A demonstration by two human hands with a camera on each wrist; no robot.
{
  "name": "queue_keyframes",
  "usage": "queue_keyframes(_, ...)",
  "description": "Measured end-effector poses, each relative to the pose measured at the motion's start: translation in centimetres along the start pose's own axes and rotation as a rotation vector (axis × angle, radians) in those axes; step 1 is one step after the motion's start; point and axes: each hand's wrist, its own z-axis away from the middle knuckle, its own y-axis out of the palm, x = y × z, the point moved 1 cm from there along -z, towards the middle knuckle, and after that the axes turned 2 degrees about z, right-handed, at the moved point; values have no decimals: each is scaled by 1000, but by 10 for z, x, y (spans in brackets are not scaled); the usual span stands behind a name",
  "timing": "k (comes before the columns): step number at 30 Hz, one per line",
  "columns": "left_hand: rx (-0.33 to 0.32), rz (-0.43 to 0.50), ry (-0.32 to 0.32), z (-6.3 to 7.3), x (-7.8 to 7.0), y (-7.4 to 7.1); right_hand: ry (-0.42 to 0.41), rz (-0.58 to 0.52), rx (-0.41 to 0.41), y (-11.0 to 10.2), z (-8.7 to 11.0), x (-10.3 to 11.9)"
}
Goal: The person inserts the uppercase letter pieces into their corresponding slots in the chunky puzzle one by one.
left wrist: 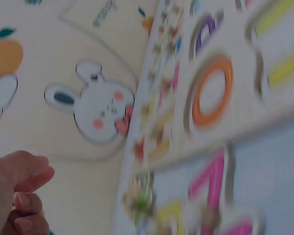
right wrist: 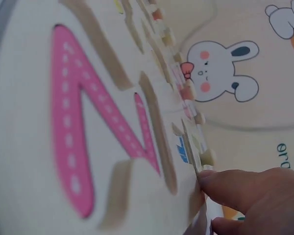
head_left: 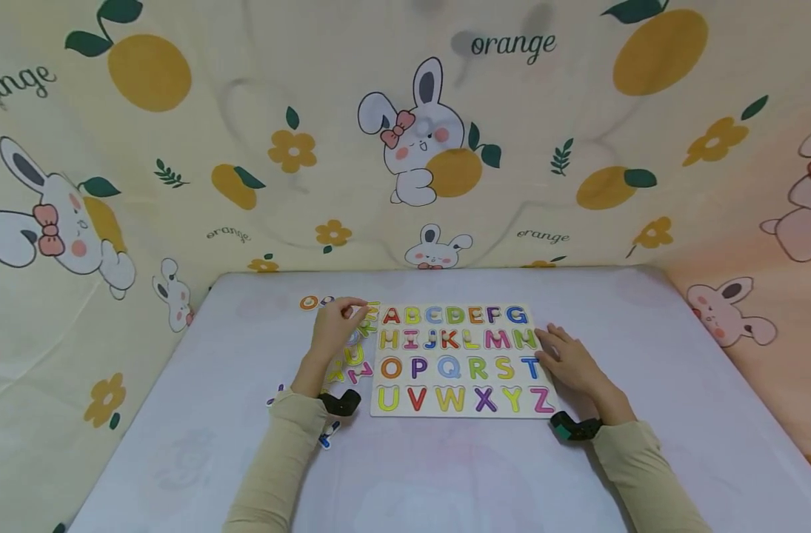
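A white alphabet puzzle board [head_left: 463, 381] lies on the table. Knobbed letter pieces sit in its two upper rows, while the pink Z [right wrist: 68, 122] shows as a printed recess in the right wrist view. My left hand [head_left: 338, 326] is above loose letters left of the board, fingers loosely bent; the left wrist view shows nothing between its fingers [left wrist: 32, 171]. Beneath and beside it lie a yellow U piece [head_left: 355, 356] and a pink letter piece [head_left: 360, 372]. My right hand [head_left: 572, 360] touches the board's right edge near N and T, fingers mostly straight.
An orange O piece [head_left: 309, 303] lies at the back left of the white-covered table [head_left: 458, 474]. A blue piece [head_left: 328, 434] is near the left cuff. Behind the table hangs a cloth [head_left: 278, 96] printed with rabbits and oranges.
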Motion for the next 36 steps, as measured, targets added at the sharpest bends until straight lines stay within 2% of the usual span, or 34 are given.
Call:
queue_keyframes(5, -41, -45, -40, -1, 22, -19, 4, 53, -6, 1, -2, 2)
queue_keyframes(11, -105, -96, -71, -5, 47, -41, 9, 79, 48, -2, -3, 2)
queue_keyframes(15, -116, -119, -134, -8, 64, -52, 1, 105, 95, -6, -5, 2)
queue_keyframes(21, -116, -127, -191, -13, 83, -64, 1, 106, 148, -13, -10, 3)
queue_keyframes(28, -74, -110, -286, -20, 96, -66, -4, 69, 162, -12, -13, 1)
queue_keyframes(36, -69, -88, -348, -30, 104, -60, 16, 71, 203, -11, -11, -1)
